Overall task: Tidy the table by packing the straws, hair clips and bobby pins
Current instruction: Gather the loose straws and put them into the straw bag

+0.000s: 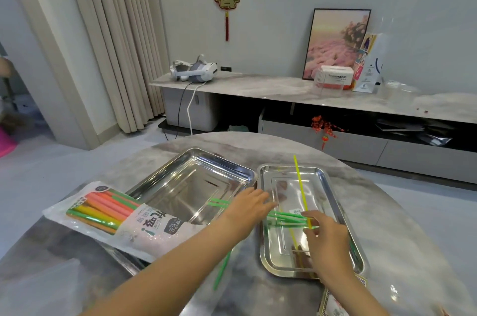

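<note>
The thin green straws [286, 217] lie across the small metal tray [333, 186] on the right, some reaching over its left edge. One yellow straw [300, 186] stands slanted up out of the bunch. The right hand [326, 240] pinches that yellow straw and the green ones where they cross, fingers [308, 215] narrow and closed on them, likely to gather them into one bundle. The left hand [249, 206] lies flat over the other ends of the green straws, fingers loose and mostly straight, perhaps to keep them from rolling away. One more green straw [222, 270] sits alone on the worktop [387, 212], below the left arm. A bag of fat colored straws [108, 215] rests on the left, partly on the big empty tray [196, 176]. I cannot see any hair clips or bobby pins clearly.
</note>
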A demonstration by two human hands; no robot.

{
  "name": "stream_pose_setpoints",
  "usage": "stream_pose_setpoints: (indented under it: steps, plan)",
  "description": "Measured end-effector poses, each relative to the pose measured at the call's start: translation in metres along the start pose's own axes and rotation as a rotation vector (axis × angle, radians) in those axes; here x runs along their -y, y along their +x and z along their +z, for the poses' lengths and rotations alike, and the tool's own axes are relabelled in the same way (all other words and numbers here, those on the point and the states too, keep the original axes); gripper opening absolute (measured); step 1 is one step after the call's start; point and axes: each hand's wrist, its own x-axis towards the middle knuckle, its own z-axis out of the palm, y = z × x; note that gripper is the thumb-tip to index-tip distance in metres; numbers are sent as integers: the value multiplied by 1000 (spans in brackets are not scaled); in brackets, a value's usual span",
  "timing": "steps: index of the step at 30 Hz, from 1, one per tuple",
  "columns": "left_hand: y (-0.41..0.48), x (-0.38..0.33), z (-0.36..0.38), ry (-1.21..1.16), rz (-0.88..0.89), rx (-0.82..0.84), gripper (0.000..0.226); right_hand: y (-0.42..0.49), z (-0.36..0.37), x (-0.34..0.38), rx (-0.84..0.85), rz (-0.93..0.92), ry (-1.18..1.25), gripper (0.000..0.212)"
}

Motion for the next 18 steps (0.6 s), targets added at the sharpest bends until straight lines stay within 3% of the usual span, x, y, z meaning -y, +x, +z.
stream_pose_setpoints:
  steps: [4,9,12,15,18]
  plan:
    - [7,-16,-5,26,-92,68,65,-5,-5,1,81,45,125,39]
    - [7,-21,0,-40,-131,180,67,-10,-27,10,171,127,299,16]
    - [3,-25,-4,-82,-157,222,66,-18,-49,21,365,23,298,14]
    - [0,-26,-15,-150,-203,259,67,-26,-79,28,597,3,347,25]
    - [-8,-25,-31,-245,-263,197,64,-32,-108,33,713,2,497,19]
